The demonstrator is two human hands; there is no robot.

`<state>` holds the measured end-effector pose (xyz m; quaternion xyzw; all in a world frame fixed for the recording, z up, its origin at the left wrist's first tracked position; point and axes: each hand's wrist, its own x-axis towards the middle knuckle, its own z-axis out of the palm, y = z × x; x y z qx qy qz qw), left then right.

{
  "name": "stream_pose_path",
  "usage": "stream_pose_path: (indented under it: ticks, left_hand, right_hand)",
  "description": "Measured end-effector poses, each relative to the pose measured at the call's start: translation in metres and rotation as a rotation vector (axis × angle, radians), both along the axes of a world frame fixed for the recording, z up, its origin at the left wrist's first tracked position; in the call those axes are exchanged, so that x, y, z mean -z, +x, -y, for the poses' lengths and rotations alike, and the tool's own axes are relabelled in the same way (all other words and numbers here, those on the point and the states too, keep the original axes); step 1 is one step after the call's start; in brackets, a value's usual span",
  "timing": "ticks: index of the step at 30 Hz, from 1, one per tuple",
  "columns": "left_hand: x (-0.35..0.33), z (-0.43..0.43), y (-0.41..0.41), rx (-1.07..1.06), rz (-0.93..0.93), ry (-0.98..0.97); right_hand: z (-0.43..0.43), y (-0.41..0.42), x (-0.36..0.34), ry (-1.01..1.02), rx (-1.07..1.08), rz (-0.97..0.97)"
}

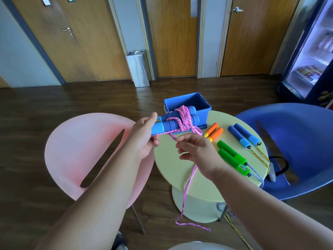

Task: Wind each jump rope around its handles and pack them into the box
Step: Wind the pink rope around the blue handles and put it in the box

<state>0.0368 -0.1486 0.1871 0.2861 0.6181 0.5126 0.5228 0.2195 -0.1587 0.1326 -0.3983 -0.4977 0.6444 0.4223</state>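
Observation:
My left hand (144, 136) grips a pair of blue jump rope handles (165, 123), held level above the table's left edge. A pink rope (185, 118) is wound several times around them. My right hand (198, 152) pinches the loose pink strand just below the handles; the rest of the strand hangs down to the floor (187, 193). An open blue box (187, 103) stands at the far side of the round yellow table (171, 166), behind the held handles. Orange handles (213, 133), green handles (232, 157) and blue handles (244, 136) lie on the table to the right.
A pink chair (75, 152) stands left of the table and a blue chair (295, 141) right of it, with a black strap on its seat. Ropes trail off the table's right edge to the floor. Wooden doors, a metal bin and a lit fridge are behind.

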Motion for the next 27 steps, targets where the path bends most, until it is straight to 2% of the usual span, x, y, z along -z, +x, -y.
stream_pose_path:
  ticks: [7,13,18,27]
  left_hand:
    - [0.007,0.007,0.004,-0.052,0.010,0.125]
    - [-0.001,0.012,-0.001,0.066,0.124,0.175]
    - [-0.006,0.017,-0.007,0.081,0.178,0.149]
    - [-0.008,0.023,-0.003,0.061,0.108,0.150]
  right_hand:
    - [-0.010,0.006,-0.004,0.012,0.041,-0.005]
    - [-0.016,0.012,-0.002,-0.004,0.091,-0.072]
    - [-0.024,0.028,-0.003,0.081,0.096,0.008]
    - [-0.034,0.060,-0.012,0.167,0.088,0.015]
